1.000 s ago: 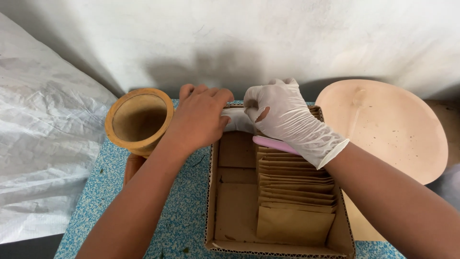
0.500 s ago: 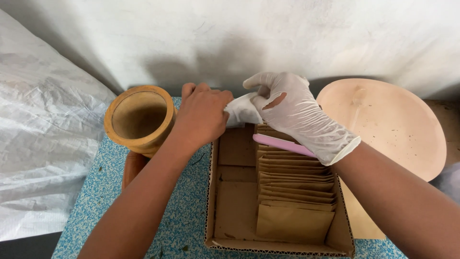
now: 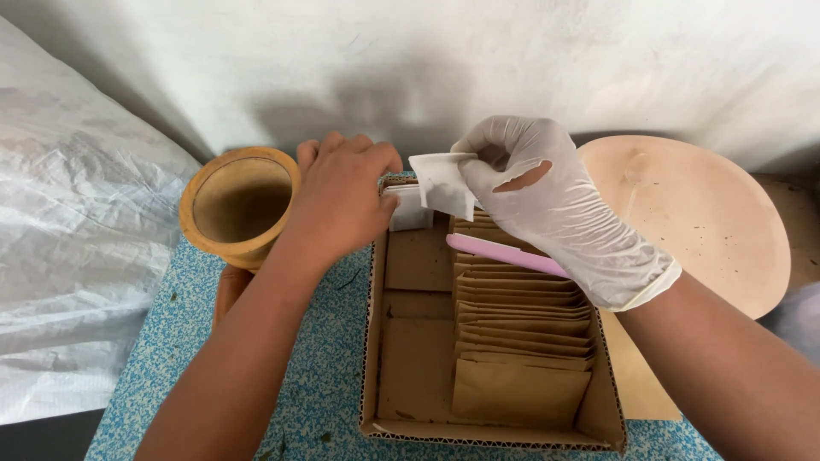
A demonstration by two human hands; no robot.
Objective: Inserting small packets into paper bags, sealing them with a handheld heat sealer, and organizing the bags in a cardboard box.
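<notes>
1. Gloved right hand (image 3: 547, 201) pinched a small white paper sachet (image 3: 442, 183) between thumb and fingers, raised above the far end of the open brown cardboard box (image 3: 376, 358).
2. Bare left hand (image 3: 342, 198) was curled over the box's far-left corner, covering most of a second white packet (image 3: 408, 210); grip unclear.
3. Row of brown paper envelopes (image 3: 521, 341) filled the box's right side; pink flat strip (image 3: 504, 253) lay across them, its far end hidden under the glove.
4. Round wooden cup (image 3: 241, 205) stood just left, base hidden by the forearm.
</notes>
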